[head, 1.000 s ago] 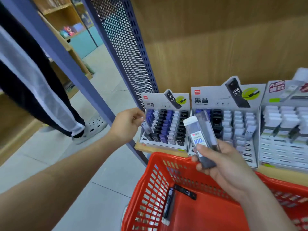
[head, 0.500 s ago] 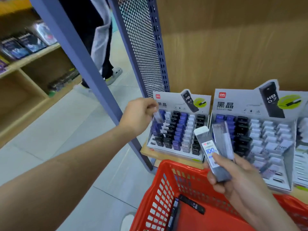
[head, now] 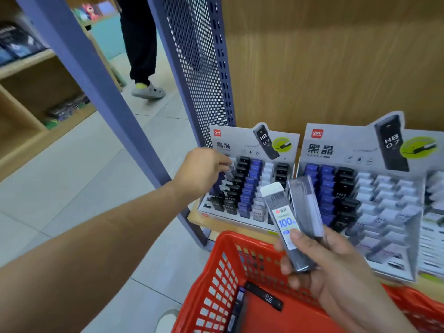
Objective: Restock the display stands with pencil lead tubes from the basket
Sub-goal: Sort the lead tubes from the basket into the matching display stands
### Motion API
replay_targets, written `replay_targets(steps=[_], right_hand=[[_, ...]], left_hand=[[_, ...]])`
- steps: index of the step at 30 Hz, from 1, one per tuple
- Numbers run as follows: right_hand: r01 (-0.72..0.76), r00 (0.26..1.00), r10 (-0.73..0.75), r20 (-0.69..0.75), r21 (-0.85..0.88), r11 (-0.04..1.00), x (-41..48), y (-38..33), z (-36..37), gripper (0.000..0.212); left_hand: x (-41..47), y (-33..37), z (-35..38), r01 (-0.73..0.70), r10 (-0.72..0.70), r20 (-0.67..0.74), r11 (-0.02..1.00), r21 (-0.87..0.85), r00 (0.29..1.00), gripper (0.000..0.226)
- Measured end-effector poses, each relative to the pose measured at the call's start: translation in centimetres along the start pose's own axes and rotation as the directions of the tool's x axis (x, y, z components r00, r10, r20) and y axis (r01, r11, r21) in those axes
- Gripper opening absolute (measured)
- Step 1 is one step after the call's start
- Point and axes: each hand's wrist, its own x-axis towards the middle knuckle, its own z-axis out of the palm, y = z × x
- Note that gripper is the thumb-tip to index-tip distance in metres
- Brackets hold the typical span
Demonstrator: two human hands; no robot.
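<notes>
The small lead tube [head: 229, 173] was pinched in the fingertips of your left grip [head: 201, 171], over the back rows of the far-left columns of the left display stand [head: 223, 143]. A second earlier you had held it out at that stand's left edge. It had since travelled in over the slots, so I judged you were about to seat it, and it was not yet stocked. Your fingers hid most of it. Its long axis looked steep, with the lower end aimed down at the slots, though I could not tell whether it touched one.

Your right grip [head: 319, 265] was still wrapped around two larger tubes above the red basket [head: 223, 272], unchanged from before. These were a white-capped tube [head: 284, 224] labelled 100 and a grey tube [head: 305, 205] just beside it. Their long axes ran up and away from your palm, caps uppermost, and they fanned slightly apart.

A black tube [head: 264, 295] still lay flat in the basket, so more restocking remained. The right display stand [head: 336, 145] stood next to the left one on the wooden shelf [head: 199, 219], and another person's shoe [head: 147, 91] showed on the floor beyond.
</notes>
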Motion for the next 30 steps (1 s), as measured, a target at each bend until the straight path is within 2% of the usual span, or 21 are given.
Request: replay_targets(steps=[4, 8, 10, 13, 16, 18, 19, 20, 21, 22, 23, 25, 27, 30], right_hand=[[-0.016, 1.000, 0.016, 0.005, 0.007, 1.000, -0.2, 0.0, 0.3, 0.034], [-0.046, 0.999, 0.047, -0.010, 0.052, 0.998, -0.4, -0.1, 0.6, 0.035], [-0.046, 0.999, 0.046, -0.007, 0.082, 0.996, -0.5, -0.1, 0.7, 0.034], [-0.034, 0.999, 0.035, -0.001, 0.121, 0.992, -0.5, 0.0, 0.7, 0.031], [-0.021, 1.000, 0.021, -0.003, 0.108, 0.994, -0.3, 0.1, 0.6, 0.030], [0.007, 1.000, -0.006, -0.016, 0.092, 0.996, -0.3, 0.1, 0.6, 0.031], [0.026, 0.999, -0.024, -0.023, 0.079, 0.996, -0.2, 0.0, 0.5, 0.032], [0.044, 0.999, -0.042, -0.029, 0.069, 0.997, -0.2, -0.2, 0.5, 0.032], [0.066, 0.997, -0.064, -0.032, 0.059, 0.996, -0.2, -0.4, 0.5, 0.031], [0.091, 0.996, -0.090, -0.029, 0.048, 0.995, -0.2, -0.7, 0.5, 0.026], [0.116, 0.993, -0.115, -0.021, 0.034, 0.993, -0.4, -1.0, 0.6, 0.018], [0.137, 0.991, -0.137, -0.001, 0.011, 0.990, -0.8, -1.6, 0.7, 0.008], [0.128, 0.992, -0.128, 0.007, 0.021, 0.992, -1.4, -2.4, 0.7, 0.007], [0.088, 0.996, -0.087, -0.007, 0.088, 0.992, -2.8, -3.4, 0.3, 0.019]], left_hand=[[0.2, -0.2, 0.5, -0.046, 0.044, 0.026, 0.996, 0.071, 0.999, 0.020], [0.5, 0.3, 1.0, -0.094, 0.094, 0.001, 0.995, 0.044, 0.996, 0.030], [0.4, 0.6, 1.4, -0.040, 0.040, 0.019, 0.999, 0.021, 0.999, 0.030], [0.2, 0.6, 1.8, 0.131, -0.133, -0.018, 0.987, -0.092, 0.991, 0.023], [0.2, 0.8, 1.5, 0.151, -0.156, -0.038, 0.984, -0.098, 0.987, 0.013], [0.0, 1.7, 0.5, 0.174, -0.191, -0.077, 0.967, -0.185, 0.979, 0.013], [-0.3, 2.6, -0.4, 0.223, -0.252, -0.050, 0.919, -0.325, 0.966, 0.014], [-0.7, 3.6, -1.5, 0.280, -0.300, 0.044, 0.814, -0.508, 0.953, 0.015], [-1.3, 4.7, -2.9, 0.335, -0.291, 0.183, 0.652, -0.680, 0.939, 0.017], [-2.0, 5.9, -4.4, 0.402, -0.230, 0.331, 0.501, -0.766, 0.915, 0.021], [-2.7, 6.9, -5.7, 0.443, -0.145, 0.425, 0.438, -0.782, 0.894, 0.022], [-4.2, 8.7, -7.5, 0.433, -0.054, 0.457, 0.434, -0.790, 0.888, 0.019], [-5.3, 9.8, -8.6, 0.401, -0.076, 0.408, 0.417, -0.816, 0.910, 0.019], [-6.5, 10.8, -10.1, 0.387, -0.121, 0.369, 0.371, -0.844, 0.921, 0.017]])
